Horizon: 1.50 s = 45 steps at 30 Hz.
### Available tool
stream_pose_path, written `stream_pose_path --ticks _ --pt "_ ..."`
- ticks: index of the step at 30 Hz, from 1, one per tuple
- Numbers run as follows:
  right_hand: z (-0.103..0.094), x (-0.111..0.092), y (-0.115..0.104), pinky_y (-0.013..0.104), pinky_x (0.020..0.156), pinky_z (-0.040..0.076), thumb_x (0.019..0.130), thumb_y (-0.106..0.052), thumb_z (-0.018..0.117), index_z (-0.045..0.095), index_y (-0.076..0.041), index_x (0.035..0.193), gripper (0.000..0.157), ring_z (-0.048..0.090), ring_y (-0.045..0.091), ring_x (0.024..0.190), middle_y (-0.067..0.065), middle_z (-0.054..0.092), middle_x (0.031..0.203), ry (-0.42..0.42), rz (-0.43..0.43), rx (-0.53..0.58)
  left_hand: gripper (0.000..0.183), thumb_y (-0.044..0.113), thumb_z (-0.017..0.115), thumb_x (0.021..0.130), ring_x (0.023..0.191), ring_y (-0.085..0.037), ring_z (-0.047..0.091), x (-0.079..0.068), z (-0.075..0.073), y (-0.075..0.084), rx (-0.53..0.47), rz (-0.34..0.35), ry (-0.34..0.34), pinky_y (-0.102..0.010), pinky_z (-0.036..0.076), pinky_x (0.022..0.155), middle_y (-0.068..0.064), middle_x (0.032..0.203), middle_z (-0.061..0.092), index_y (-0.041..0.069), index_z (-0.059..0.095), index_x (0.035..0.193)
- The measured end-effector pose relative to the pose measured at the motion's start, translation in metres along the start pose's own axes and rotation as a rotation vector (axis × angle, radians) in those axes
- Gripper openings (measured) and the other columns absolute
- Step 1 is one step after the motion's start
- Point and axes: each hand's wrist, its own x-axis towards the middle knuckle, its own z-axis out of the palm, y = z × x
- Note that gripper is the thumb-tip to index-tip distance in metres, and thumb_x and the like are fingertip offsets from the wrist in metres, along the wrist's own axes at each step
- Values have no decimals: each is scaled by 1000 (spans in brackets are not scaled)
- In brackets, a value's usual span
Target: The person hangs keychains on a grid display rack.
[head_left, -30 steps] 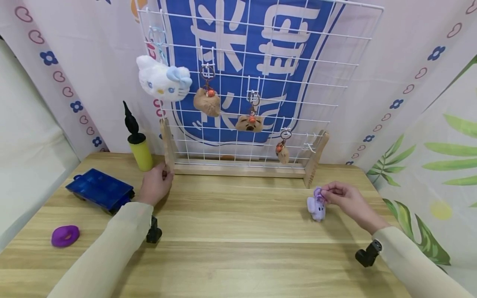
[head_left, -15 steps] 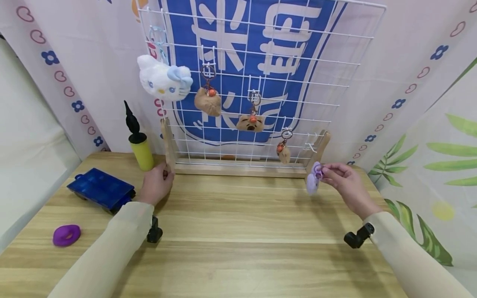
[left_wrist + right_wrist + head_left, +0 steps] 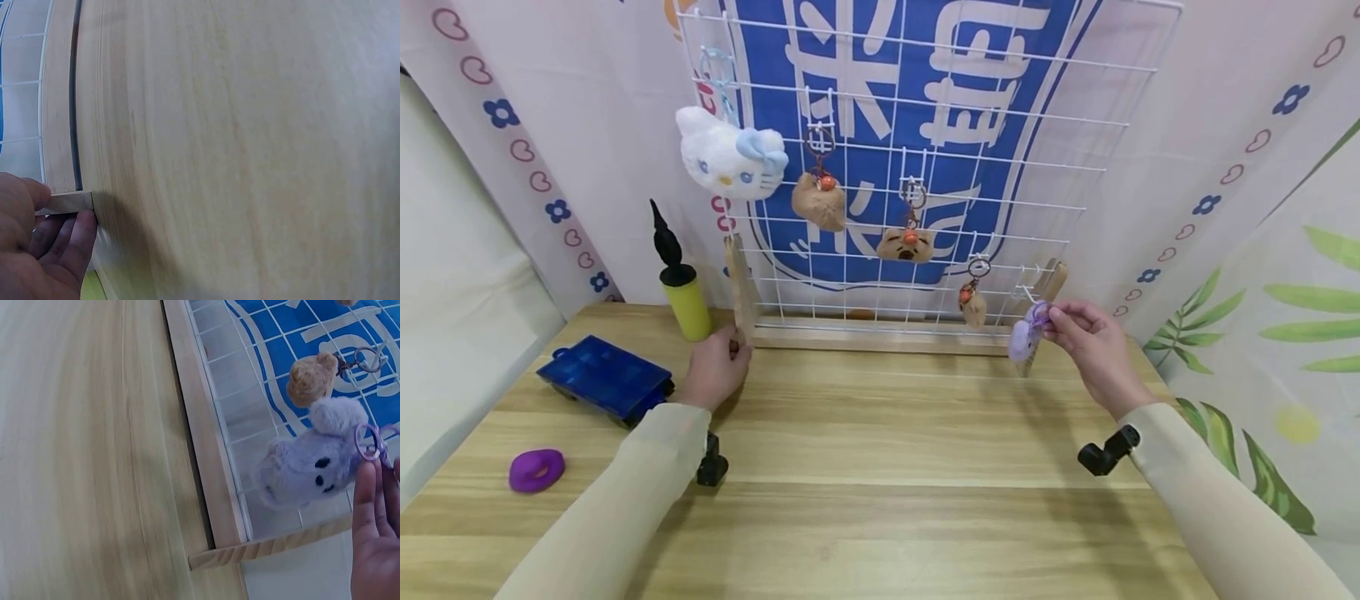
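My right hand (image 3: 1093,350) pinches the purple ring (image 3: 367,442) of a lilac plush keychain (image 3: 306,465). The plush dangles in front of the right end of a white wire grid rack (image 3: 880,158), close to a white hook (image 3: 1025,292). At the rack's other end, my left hand (image 3: 717,367) holds the wooden upright (image 3: 72,202) between thumb and fingers. On the grid hang a white cat plush (image 3: 730,158) with a blue bow and several brown plush keychains, such as the lowest one (image 3: 973,308). Whether the purple ring touches the hook cannot be told.
Left of the rack stands a yellow hand pump (image 3: 687,307) with a black nozzle. Nearer lie a blue toy cart (image 3: 604,375) and a purple ring-shaped object (image 3: 537,471) on the wooden table (image 3: 880,467). Printed cloth hangs behind.
The right hand has lifted the lilac plush keychain from the tabletop up and back to the rack's right end. The left hand keeps its place on the upright.
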Motion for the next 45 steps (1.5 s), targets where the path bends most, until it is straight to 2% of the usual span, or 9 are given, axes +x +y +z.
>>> stream_pose_path --ticks 9,15,22,28,38,45 --pt "11 8 -1 16 82 59 104 -9 63 59 -4 113 11 71 4 88 -7 76 94 67 20 -71 20 10 54 105 75 -28 58 -1 0 1 5 -8 -3 -35 48 66 -22 91 62 -9 58 110" --pt "18 11 3 15 81 59 105 -6 60 59 -6 112 7 72 3 86 -9 76 93 103 29 -76 21 9 54 105 77 -29 58 -1 0 2 -3 -26 -21 -35 49 66 -23 94 63 -10 57 113" --pt "21 14 6 16 80 59 105 -6 59 57 -3 113 9 72 3 83 -9 76 90 129 57 -77 20 10 56 104 77 -27 59 1 2 0 4 -11 0 -36 50 67 -22 94 64 -8 58 112" --pt "21 13 7 16 80 59 106 -6 58 56 -4 114 9 72 3 83 -9 76 89 146 87 -86 19 9 55 105 77 -29 58 -2 2 4 0 -10 -12 -36 49 67 -23 93 63 -9 58 111" --pt "19 9 7 16 82 59 106 -8 58 56 -1 118 13 72 2 84 -10 75 91 164 89 -123 19 9 55 105 77 -29 59 0 3 5 -8 2 -16 -36 50 66 -24 94 63 -9 58 111" --pt "14 1 5 16 85 59 107 -12 58 57 -4 118 14 72 1 88 -11 74 97 160 74 -177 23 9 54 106 81 -30 60 -1 4 6 -17 -15 -21 -36 50 68 -25 99 64 -10 57 117"
